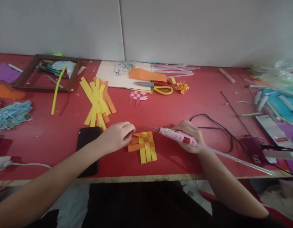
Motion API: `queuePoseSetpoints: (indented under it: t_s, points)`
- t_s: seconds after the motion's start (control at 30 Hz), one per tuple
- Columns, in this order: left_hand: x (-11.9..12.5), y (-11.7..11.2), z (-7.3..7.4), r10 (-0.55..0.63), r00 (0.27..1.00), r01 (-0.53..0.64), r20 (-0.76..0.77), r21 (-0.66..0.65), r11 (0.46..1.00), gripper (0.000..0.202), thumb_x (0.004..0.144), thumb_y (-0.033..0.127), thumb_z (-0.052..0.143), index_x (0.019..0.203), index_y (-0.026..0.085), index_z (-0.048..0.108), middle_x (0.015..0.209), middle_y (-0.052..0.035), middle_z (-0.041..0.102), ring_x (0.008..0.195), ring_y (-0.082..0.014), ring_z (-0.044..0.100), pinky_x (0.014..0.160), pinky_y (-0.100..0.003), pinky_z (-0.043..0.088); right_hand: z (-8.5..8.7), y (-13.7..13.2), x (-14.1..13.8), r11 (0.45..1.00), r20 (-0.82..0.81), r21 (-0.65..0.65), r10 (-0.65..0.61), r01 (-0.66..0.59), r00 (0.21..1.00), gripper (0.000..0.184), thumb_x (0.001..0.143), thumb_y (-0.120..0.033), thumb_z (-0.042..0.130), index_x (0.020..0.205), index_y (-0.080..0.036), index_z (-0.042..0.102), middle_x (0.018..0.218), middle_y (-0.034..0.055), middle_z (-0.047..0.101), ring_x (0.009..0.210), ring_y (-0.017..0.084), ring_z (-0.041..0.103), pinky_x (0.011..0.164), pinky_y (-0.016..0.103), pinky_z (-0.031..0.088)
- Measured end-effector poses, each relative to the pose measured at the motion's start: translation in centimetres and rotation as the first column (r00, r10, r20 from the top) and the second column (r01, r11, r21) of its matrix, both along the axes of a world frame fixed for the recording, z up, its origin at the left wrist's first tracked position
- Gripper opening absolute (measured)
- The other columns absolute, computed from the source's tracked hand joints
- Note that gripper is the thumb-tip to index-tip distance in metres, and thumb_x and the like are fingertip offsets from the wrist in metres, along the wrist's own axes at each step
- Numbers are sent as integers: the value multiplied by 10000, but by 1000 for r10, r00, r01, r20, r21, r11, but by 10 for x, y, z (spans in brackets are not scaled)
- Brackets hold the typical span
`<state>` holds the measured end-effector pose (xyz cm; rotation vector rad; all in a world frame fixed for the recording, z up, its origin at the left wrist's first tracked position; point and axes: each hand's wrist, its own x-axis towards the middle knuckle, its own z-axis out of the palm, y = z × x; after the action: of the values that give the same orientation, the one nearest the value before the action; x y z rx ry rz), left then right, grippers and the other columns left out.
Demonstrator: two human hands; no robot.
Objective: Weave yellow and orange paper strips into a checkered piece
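Note:
A small woven mat of yellow and orange paper strips (143, 145) lies on the red table (175, 107) near its front edge. My left hand (116, 136) rests on the mat's left side, fingers curled and pressing down on it. My right hand (190, 134) is closed around a pink hot glue gun (177, 135). The gun's nozzle points left, just right of the mat and a little apart from it. A long clear glue stick (234, 158) sticks out of the gun's back towards the right.
A black phone (88, 148) lies left of my left hand. Loose yellow and orange strips (97, 101) lie behind it. Scissors (156, 87), a pink woven piece (137, 96), a wooden frame (45, 72) and a black cable (222, 129) are further back and right. Clutter fills the right edge.

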<state>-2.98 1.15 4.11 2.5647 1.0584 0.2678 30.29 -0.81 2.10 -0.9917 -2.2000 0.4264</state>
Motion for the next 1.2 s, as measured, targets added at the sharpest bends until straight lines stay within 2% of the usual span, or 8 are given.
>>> queuePoseSetpoints:
  t_s: [0.23, 0.43, 0.5, 0.57, 0.67, 0.9, 1.07, 1.2]
  points:
    - [1, -2, 7, 151, 974, -140, 171, -70, 988, 71, 885, 119, 500, 882, 182, 533, 857, -11, 575, 751, -127, 587, 685, -257, 464, 9, -14, -17, 994, 58, 15, 107, -108, 993, 267, 825, -302, 517, 1057, -191, 592, 804, 70, 600, 717, 202, 537, 667, 390, 426]
    - [1, -5, 11, 227, 937, -173, 265, -213, 962, 78, 882, 204, 561, 822, 184, 606, 795, -4, 600, 677, -112, 589, 640, -242, 471, 14, -21, -42, 993, 204, -13, 119, -118, 972, 224, 846, -295, 509, 1015, -177, 596, 788, 59, 614, 698, 190, 522, 658, 354, 383]
    - [2, -2, 12, 221, 938, -160, 265, -236, 959, 69, 874, 221, 580, 834, 187, 625, 845, -15, 647, 716, -121, 616, 658, -244, 484, 14, -22, -48, 995, 245, -19, 101, -100, 964, 200, 847, -292, 511, 984, -177, 601, 782, 55, 613, 699, 187, 526, 661, 345, 369]
    - [2, 0, 13, 198, 950, -145, 242, -222, 964, 62, 870, 231, 595, 859, 189, 639, 904, -22, 694, 757, -133, 644, 679, -251, 494, 14, -22, -53, 997, 279, -5, 79, -81, 957, 183, 842, -285, 508, 951, -175, 605, 771, 53, 606, 697, 187, 522, 657, 339, 355]
    - [2, 3, 13, 172, 965, -135, 198, -184, 974, 80, 879, 253, 606, 881, 192, 659, 891, -16, 729, 749, -142, 664, 678, -262, 493, 14, -23, -58, 998, 320, 29, 36, -48, 947, 158, 828, -262, 507, 914, -176, 607, 751, 47, 594, 681, 187, 506, 649, 333, 338]
    - [1, 2, 11, 146, 970, -128, 195, -101, 987, 145, 920, 283, 557, 920, 194, 672, 897, -36, 731, 801, -173, 662, 716, -299, 494, 13, -26, -60, 997, 362, 71, -58, 34, 930, 117, 817, -237, 522, 891, -191, 600, 740, 36, 600, 666, 177, 500, 638, 315, 334]
    - [0, -2, 13, 130, 966, -119, 224, -63, 991, 174, 947, 298, 527, 922, 193, 663, 901, -34, 726, 802, -162, 661, 713, -285, 496, 11, -26, -62, 996, 375, 62, -82, 64, 924, 170, 829, -268, 537, 956, -188, 618, 766, 42, 618, 680, 175, 510, 661, 313, 351]
    - [-1, -4, 13, 144, 964, -129, 225, -80, 988, 146, 945, 289, 541, 926, 194, 650, 887, -18, 719, 763, -147, 644, 686, -273, 468, 7, -24, -66, 996, 379, 49, -82, 69, 922, 134, 813, -254, 521, 877, -183, 615, 755, 43, 606, 692, 175, 514, 671, 314, 351]
